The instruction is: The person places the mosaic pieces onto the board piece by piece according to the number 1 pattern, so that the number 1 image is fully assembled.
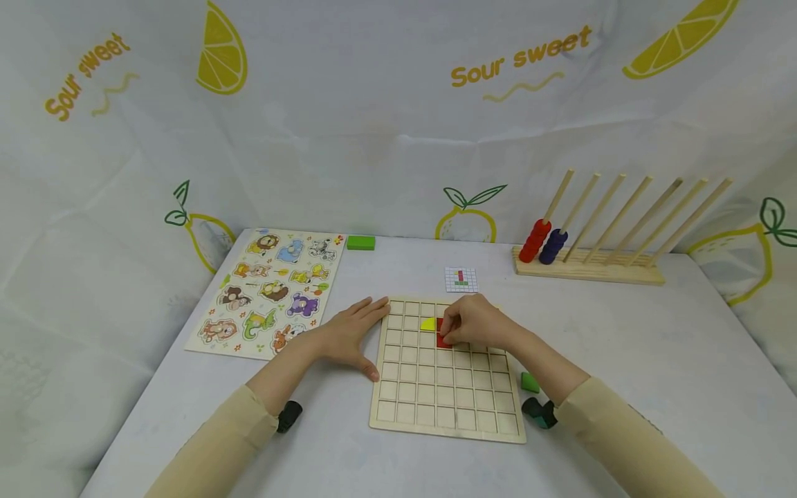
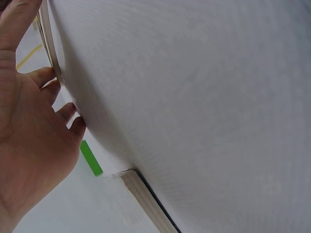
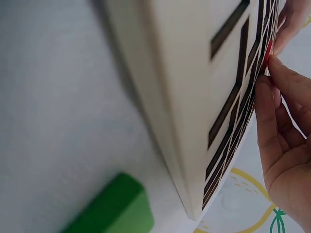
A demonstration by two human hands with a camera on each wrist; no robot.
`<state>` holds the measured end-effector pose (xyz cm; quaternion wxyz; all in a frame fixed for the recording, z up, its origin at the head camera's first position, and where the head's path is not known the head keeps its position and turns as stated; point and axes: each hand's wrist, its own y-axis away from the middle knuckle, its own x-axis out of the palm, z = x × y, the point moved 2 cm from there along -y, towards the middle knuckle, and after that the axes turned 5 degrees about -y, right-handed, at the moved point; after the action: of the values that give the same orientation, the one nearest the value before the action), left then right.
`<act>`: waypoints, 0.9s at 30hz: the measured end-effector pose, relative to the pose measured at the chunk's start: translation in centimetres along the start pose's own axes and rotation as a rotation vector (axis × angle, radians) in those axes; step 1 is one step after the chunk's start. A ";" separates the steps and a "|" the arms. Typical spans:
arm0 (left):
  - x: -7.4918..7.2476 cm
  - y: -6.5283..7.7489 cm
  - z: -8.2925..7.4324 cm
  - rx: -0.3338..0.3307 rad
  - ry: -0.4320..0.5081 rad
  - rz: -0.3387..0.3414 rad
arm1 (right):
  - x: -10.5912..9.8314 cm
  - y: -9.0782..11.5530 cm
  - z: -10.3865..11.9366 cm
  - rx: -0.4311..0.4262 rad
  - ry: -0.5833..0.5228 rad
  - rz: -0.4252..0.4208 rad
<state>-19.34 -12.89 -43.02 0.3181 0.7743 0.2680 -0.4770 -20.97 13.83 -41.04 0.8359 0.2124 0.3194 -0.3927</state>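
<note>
A pale wooden grid board (image 3: pixel 182 111) is seen nearly edge-on, w/ dark-lined compartments foreshortened toward upper R. Near the R edge a thin, flat red piece (image 3: pixel 267 52) is touched by the fingertips of the bare right hand (image 3: pixel 289 145), thumb & fingers bent. Just beyond, the left hand (image 3: pixel 290 24) is partly cut off at the top R corner. At btm L a bright-green angular block (image 3: pixel 116 206) is shown blurred on the whitish-grey surface (image 3: pixel 58 97), apart from the board. In the btm R bkgd, a yellow curved outline (image 3: pixel 257 182) w/ green leaf lines (image 3: pixel 278 218) is set on white.
</note>
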 end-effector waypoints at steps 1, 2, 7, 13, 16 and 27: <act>0.0 0.0 0.0 -0.002 0.000 0.001 | 0.0 0.0 0.0 -0.002 0.002 0.002; 0.0 0.0 0.0 -0.003 0.001 0.002 | 0.1 0.0 0.0 -0.002 0.005 0.003; 0.0 0.0 0.0 -0.011 0.005 0.004 | 0.1 -0.1 0.0 0.015 0.005 0.009; 0.0 0.0 0.0 -0.008 0.012 0.006 | 0.0 0.0 -0.2 0.013 0.000 0.023; 0.0 0.0 0.0 -0.008 0.015 0.007 | -0.2 0.0 -0.4 0.016 -0.003 0.020; 0.1 -0.1 0.1 -0.021 0.012 0.007 | -1.8 0.5 -0.8 0.057 -0.012 -0.014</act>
<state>-19.44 -12.91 -43.17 0.3262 0.7748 0.2721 -0.4683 -21.72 15.52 -40.27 0.8287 0.2317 0.3045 -0.4086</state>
